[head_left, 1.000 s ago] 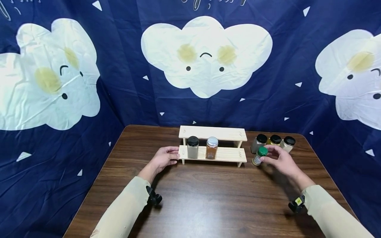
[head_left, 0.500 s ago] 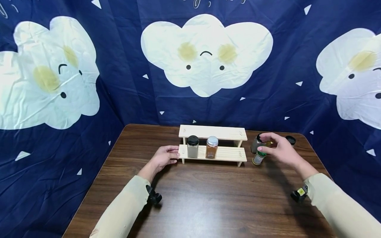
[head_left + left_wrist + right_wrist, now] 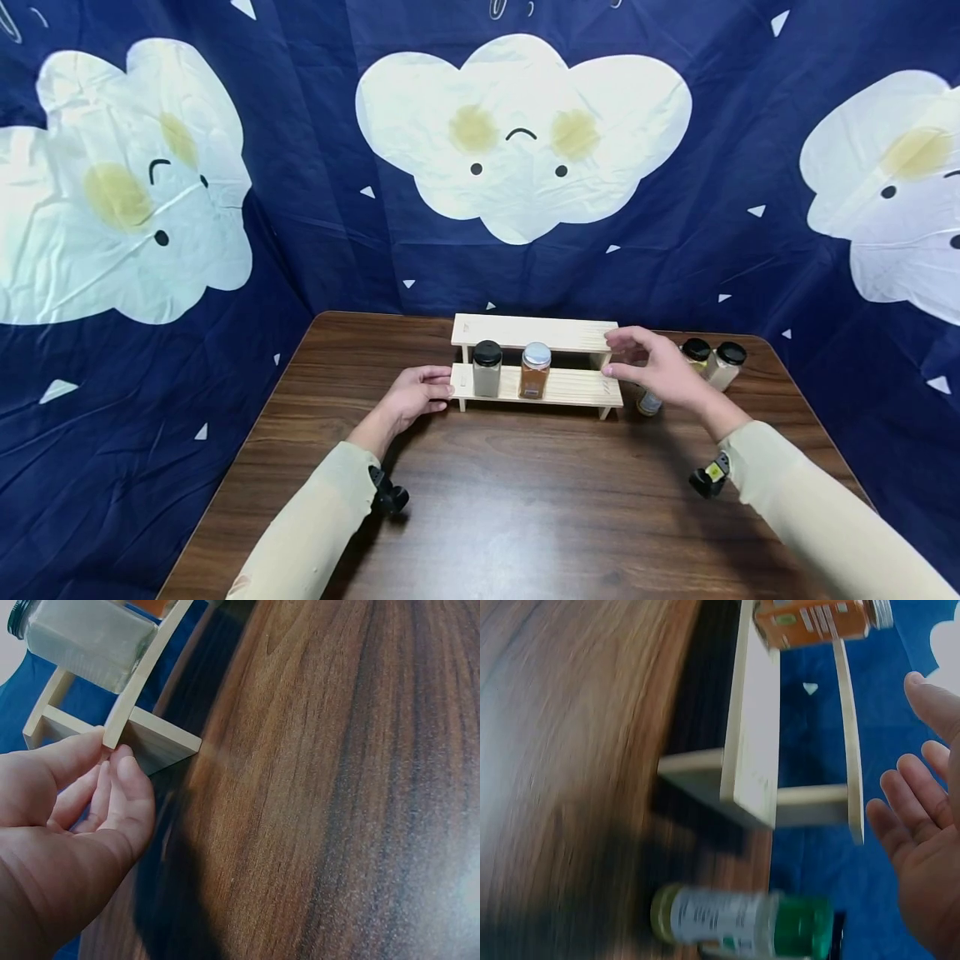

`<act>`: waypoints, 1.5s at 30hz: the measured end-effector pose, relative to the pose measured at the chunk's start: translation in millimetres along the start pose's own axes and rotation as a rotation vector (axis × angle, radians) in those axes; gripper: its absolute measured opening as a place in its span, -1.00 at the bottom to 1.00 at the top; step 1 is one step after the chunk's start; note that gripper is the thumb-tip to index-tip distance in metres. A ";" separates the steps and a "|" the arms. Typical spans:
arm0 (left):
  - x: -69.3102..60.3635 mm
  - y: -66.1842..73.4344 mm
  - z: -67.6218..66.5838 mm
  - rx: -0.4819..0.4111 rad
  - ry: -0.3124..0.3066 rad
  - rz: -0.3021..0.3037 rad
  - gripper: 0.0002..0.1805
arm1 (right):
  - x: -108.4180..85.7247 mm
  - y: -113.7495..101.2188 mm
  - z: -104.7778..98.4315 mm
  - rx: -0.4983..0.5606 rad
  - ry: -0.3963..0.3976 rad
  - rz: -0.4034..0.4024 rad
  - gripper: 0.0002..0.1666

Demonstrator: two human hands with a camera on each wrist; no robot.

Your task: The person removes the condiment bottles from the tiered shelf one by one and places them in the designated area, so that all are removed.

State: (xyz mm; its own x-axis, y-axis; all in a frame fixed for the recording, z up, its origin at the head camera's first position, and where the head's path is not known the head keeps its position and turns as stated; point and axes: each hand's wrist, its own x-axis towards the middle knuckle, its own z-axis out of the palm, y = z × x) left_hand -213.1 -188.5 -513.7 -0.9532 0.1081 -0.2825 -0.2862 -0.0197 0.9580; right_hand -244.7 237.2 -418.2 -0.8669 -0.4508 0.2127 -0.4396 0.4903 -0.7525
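A two-tier wooden rack [image 3: 536,332] stands at the back of the table. On its lower step are a black-lidded jar of pale contents [image 3: 487,377] and a silver-lidded jar of orange-brown contents [image 3: 534,380]. My left hand [image 3: 82,802] pinches the left end of the lower step between thumb and fingers. Beside the rack's right end, my right hand [image 3: 660,367] is held spread with nothing in it. A green-capped spice bottle [image 3: 724,922] stands below that hand; the head view shows only its lower part. The grey jar there is hidden behind the hand.
Two more black-lidded jars, one yellowish [image 3: 696,352] and one pale [image 3: 724,368], stand behind my right wrist. The brown wooden table [image 3: 510,500] meets a dark blue cloth backdrop [image 3: 315,208] with cloud prints close behind the rack.
My right hand has let go of the green-capped bottle, risen, and moved left to the rack's right end. The bottle stays on the table. My left hand keeps its place on the rack.
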 end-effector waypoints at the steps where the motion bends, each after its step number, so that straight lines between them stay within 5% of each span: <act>1: -0.2 0.1 0.2 0.000 -0.001 0.000 -0.43 | 2.0 -2.2 3.7 0.014 -0.007 -0.001 -0.38; 18: 2.6 -0.3 -0.5 -0.002 -0.007 -0.002 -0.43 | 24.4 -17.3 55.5 0.111 -0.086 -0.050 -0.33; 45: 4.0 -0.9 0.1 -0.001 0.005 -0.012 -0.43 | 31.9 -16.9 87.4 0.265 -0.098 0.015 -0.37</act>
State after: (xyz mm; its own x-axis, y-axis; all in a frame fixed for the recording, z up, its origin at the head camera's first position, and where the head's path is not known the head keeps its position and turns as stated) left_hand -216.6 -187.9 -515.7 -0.9501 0.1029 -0.2946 -0.2980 -0.0191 0.9544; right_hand -244.4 149.3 -453.3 -0.8405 -0.5210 0.1485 -0.3388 0.2917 -0.8945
